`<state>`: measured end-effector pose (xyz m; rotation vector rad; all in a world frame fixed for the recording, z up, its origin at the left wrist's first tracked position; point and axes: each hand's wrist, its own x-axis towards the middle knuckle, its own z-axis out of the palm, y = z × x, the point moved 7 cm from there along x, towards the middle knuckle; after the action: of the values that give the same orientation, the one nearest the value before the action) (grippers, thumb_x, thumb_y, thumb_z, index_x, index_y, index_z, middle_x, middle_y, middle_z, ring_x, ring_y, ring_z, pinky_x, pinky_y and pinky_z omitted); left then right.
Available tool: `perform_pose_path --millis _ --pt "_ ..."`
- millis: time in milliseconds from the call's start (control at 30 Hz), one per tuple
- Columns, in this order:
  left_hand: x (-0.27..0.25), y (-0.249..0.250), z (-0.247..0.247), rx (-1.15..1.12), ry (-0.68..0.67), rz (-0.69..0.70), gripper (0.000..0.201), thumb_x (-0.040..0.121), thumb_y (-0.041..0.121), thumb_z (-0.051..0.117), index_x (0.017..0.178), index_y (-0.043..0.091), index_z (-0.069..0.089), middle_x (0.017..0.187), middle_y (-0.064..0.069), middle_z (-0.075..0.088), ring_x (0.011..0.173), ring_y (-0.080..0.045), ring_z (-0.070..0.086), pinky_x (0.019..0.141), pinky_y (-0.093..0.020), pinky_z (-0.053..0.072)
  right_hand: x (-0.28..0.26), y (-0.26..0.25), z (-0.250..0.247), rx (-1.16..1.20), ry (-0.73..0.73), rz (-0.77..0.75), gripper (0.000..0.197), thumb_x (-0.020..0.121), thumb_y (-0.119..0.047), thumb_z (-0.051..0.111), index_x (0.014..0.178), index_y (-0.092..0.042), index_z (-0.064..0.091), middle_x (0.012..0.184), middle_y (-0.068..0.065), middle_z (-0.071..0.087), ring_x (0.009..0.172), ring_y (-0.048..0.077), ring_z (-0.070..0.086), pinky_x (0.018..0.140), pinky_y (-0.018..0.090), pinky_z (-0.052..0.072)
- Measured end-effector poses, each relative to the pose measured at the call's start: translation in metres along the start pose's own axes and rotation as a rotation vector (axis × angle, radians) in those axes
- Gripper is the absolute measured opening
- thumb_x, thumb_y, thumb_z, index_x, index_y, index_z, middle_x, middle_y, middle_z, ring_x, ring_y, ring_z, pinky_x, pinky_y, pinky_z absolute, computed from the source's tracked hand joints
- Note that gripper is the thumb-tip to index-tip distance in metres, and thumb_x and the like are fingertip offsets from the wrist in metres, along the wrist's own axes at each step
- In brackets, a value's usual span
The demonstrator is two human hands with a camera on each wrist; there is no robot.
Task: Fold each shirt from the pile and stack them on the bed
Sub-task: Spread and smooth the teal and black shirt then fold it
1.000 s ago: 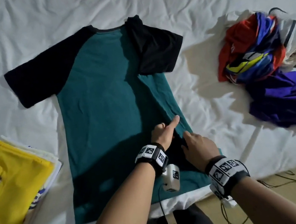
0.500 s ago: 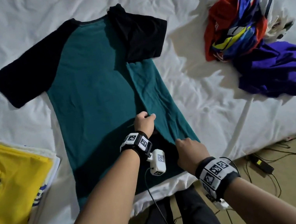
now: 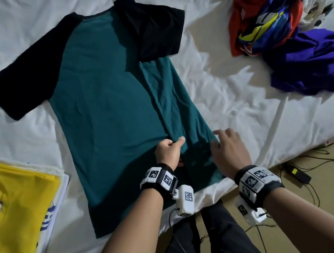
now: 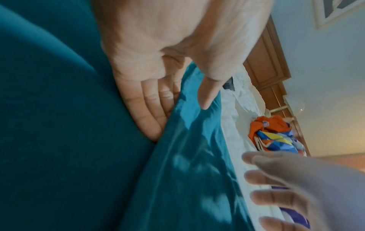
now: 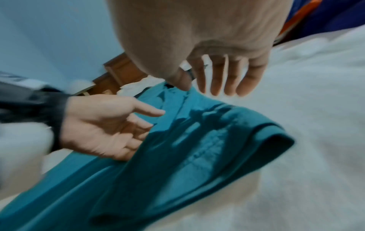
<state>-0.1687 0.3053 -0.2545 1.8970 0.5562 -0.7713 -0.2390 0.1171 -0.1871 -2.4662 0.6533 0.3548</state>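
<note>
Teal shirt point(image 3: 110, 104) with black sleeves lies flat mid-bed point(image 3: 233, 98), one side folded inward. Left hand point(image 3: 169, 152) pinches that fold; right hand point(image 3: 229, 151) hovers with fingers spread, holding nothing. One folded stack point(image 3: 10, 208) lies left, one unfolded pile point(image 3: 280, 20) right.

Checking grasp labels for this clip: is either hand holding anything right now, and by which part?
The left hand pinches the teal shirt at the edge of its folded-over right side panel, near the hem. The right hand hovers open, holding nothing.
</note>
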Motion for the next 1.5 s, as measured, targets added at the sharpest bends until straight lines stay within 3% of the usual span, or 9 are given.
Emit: perform_pose_path --millis 133,367,500,667,867,1033,1167,1300,1500 --pt "-0.009 -0.003 0.004 0.106 -0.002 0.005 0.06 0.084 0.028 0.079 0.052 0.015 0.031 0.043 0.008 0.033 0.043 -0.015 0.035 0.039 -0.02 0.033 0.012 0.027 0.015 -0.004 -0.096 0.252 0.036 0.1 -0.052 0.05 0.116 -0.02 0.054 0.112 0.01 0.063 0.108 0.035 0.058 0.091 0.047 0.047" --pt "-0.017 -0.015 -0.001 0.232 0.063 0.011 0.045 0.088 0.033 0.067 0.062 0.012 0.037 0.056 -0.007 0.053 0.052 -0.034 0.058 0.056 -0.036 0.056 0.014 0.027 0.022 -0.195 -0.093 0.241 0.027 0.105 -0.041 0.042 0.101 -0.017 0.052 0.101 0.014 0.066 0.098 0.035 0.056 0.091 0.046 0.038" --pt "-0.028 0.016 -0.005 0.705 0.257 0.347 0.022 0.09 0.026 0.065 0.109 0.015 0.059 0.113 -0.016 0.063 0.101 -0.04 0.062 0.083 -0.045 0.052 0.016 0.01 0.022 -0.263 0.075 0.039 0.03 0.092 -0.018 0.055 0.122 -0.015 0.052 0.127 0.015 0.055 0.116 0.038 0.047 0.093 0.049 0.037" --pt "-0.014 0.032 0.038 1.107 0.02 0.807 0.071 0.098 0.028 0.048 0.163 0.02 0.02 0.172 -0.009 0.005 0.158 -0.033 0.005 0.121 -0.061 0.015 0.026 -0.019 0.058 -0.396 -0.11 -0.422 0.066 0.104 -0.039 0.026 0.163 -0.016 0.012 0.171 0.006 -0.001 0.157 0.027 -0.007 0.126 0.048 0.004" --pt "0.033 0.014 -0.019 1.22 0.103 0.644 0.066 0.106 0.048 0.03 0.164 0.019 0.016 0.172 -0.011 0.002 0.158 -0.035 0.0 0.121 -0.068 0.001 0.051 0.012 0.052 -0.464 -0.211 -0.212 0.074 0.101 -0.054 0.006 0.162 -0.015 -0.009 0.169 0.007 -0.019 0.153 0.026 -0.024 0.123 0.049 -0.016" --pt "0.045 0.065 0.006 1.198 0.052 0.92 0.066 0.104 0.039 0.033 0.164 0.022 0.013 0.172 -0.011 -0.003 0.158 -0.033 -0.003 0.123 -0.064 0.004 0.083 -0.036 0.054 -0.424 -0.122 -0.495 0.072 0.104 -0.047 0.024 0.163 -0.017 -0.001 0.17 0.007 -0.012 0.156 0.026 -0.016 0.126 0.05 -0.005" --pt "0.087 0.068 -0.003 1.392 -0.015 0.8 0.066 0.106 0.049 0.021 0.165 0.024 0.008 0.172 -0.003 -0.006 0.159 -0.027 -0.006 0.123 -0.062 -0.002 0.111 -0.023 0.071 -0.483 -0.244 -0.385 0.074 0.103 -0.057 0.008 0.163 -0.016 -0.005 0.169 0.002 -0.017 0.154 0.021 -0.021 0.125 0.047 -0.01" --pt "0.11 0.092 -0.05 1.115 0.245 0.711 0.059 0.105 0.043 0.03 0.158 0.016 0.034 0.167 -0.016 0.023 0.153 -0.04 0.022 0.116 -0.067 0.021 0.13 -0.028 0.053 -0.427 -0.153 -0.215 0.075 0.104 -0.054 0.009 0.161 -0.011 -0.01 0.167 0.009 -0.021 0.153 0.026 -0.026 0.124 0.051 -0.014" --pt "0.16 0.16 -0.06 0.711 0.399 0.369 0.057 0.098 0.057 0.051 0.137 0.014 0.054 0.134 -0.014 0.057 0.124 -0.037 0.049 0.1 -0.054 0.037 0.182 -0.101 0.063 -0.415 -0.129 -0.519 0.071 0.103 -0.047 0.021 0.163 -0.011 0.006 0.17 0.012 -0.008 0.156 0.029 -0.014 0.127 0.052 0.0"
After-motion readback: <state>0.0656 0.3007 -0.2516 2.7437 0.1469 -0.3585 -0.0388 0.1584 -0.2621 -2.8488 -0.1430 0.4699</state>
